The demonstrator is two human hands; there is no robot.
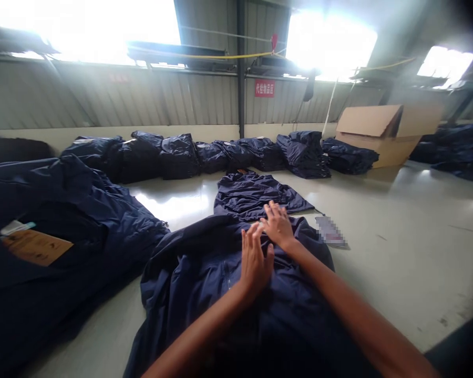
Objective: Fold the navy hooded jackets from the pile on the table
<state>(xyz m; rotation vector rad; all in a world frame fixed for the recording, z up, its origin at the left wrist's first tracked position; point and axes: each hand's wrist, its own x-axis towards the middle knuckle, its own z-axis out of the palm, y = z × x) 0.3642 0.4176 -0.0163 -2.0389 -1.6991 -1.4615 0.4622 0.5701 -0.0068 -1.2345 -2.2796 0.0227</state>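
Bare hands [266,247] over navy garment [205,262]; pale floor [410,236]

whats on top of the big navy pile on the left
A brown printed card and something small and white lie on the navy pile; what lies beneath its top layer is covered.

Strong daylight pours through the windows [331,42] and burns them out to white, the haze thickest above the cardboard box [378,134]. Left of that box, pale glare lies on the glossy floor [418,220], while the nearest dark cloth [295,325] sinks into shadow with little detail. Straight lines bend and smear toward the edges, the corners darken, and a pixelated patch sits below the box.
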